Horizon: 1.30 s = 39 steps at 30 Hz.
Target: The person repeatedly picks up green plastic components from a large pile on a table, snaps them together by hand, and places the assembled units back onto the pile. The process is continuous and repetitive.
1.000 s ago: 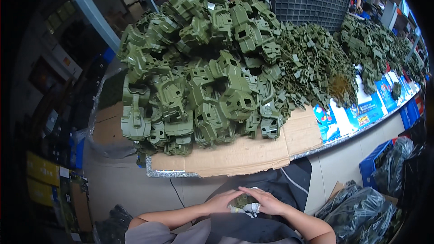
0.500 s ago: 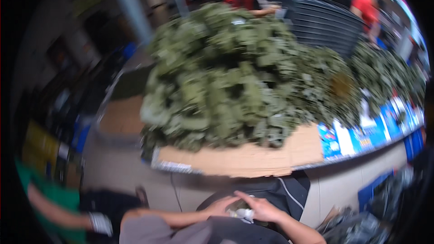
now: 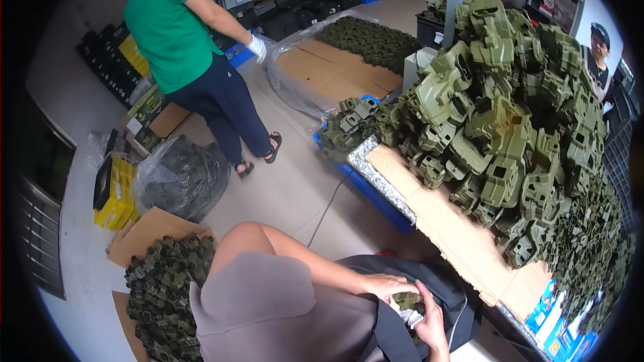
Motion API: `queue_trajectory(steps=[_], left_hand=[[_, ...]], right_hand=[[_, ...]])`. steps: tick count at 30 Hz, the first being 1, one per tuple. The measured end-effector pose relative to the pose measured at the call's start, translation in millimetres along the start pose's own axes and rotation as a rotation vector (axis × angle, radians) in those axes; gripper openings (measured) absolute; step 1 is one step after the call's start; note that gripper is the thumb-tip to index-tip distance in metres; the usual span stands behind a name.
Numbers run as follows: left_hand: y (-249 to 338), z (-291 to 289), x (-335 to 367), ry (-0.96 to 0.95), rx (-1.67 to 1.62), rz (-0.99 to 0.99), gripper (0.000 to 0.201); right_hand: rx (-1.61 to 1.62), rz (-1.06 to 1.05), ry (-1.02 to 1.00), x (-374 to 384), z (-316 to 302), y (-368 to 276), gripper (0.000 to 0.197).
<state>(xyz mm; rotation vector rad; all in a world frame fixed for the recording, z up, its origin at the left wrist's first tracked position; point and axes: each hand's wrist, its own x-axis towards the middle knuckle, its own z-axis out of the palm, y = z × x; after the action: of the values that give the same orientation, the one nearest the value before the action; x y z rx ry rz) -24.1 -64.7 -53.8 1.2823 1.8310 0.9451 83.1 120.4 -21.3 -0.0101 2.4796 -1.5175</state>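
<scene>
Low in front of me, over the dark cloth on my lap, my left hand [image 3: 384,285] and my right hand [image 3: 431,322] close around a small olive-green plastic part [image 3: 406,300]. Something white [image 3: 408,318] shows between the fingers and the part; whether it is cloth or finger covers I cannot make out. To the right of my hands, a tall heap of olive-green molded plastic parts [image 3: 500,181] covers the table, on top of flattened cardboard [image 3: 439,218].
A co-worker in a green shirt [image 3: 168,33] and white glove stands at the left. Another person [image 3: 597,60] is beyond the heap. A box of dark green parts [image 3: 168,281] sits at my left, near a clear bag [image 3: 181,177] and yellow crates [image 3: 117,191]. Cardboard with more parts [image 3: 369,40] lies behind.
My view has swung left, so the table heap now lies to the right and the green-shirted co-worker shows almost whole. Both hands remain together at my lap around the green part.
</scene>
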Motion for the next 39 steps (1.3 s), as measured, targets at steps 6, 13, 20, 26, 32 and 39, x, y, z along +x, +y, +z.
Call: queue_trajectory(steps=[6, 13, 20, 26, 32, 39], left_hand=[[0.1, -19.8, 8.3, 0.105, -0.217, -0.115, 0.056], [-25.6, -23.8, 19.0, -0.131, -0.246, -0.192, 0.058], [-5.9, -39.2, 20.4, -0.173, 0.017, -0.211, 0.057], [0.0, -42.7, 24.1, -0.208, -0.022, -0.248, 0.05], [-10.2, -33.1, 15.2, -0.176, -0.09, -0.245, 0.057], [-0.7, -44.5, 15.8, 0.032, -0.496, 0.072, 0.115]], right_hand=[[0.042, -0.127, 0.014, 40.2, -2.3, 12.1, 0.07], [0.258, 0.109, -0.064, 39.5, -0.9, 28.0, 0.064], [0.231, 0.289, -0.152, 37.3, -2.6, 16.2, 0.09], [0.131, 0.219, -0.06, 29.9, 8.2, 17.7, 0.088], [0.027, 0.113, -0.008, 34.6, 16.0, 26.8, 0.081], [0.521, 0.095, 0.398, -12.6, -26.7, -9.4, 0.077]])
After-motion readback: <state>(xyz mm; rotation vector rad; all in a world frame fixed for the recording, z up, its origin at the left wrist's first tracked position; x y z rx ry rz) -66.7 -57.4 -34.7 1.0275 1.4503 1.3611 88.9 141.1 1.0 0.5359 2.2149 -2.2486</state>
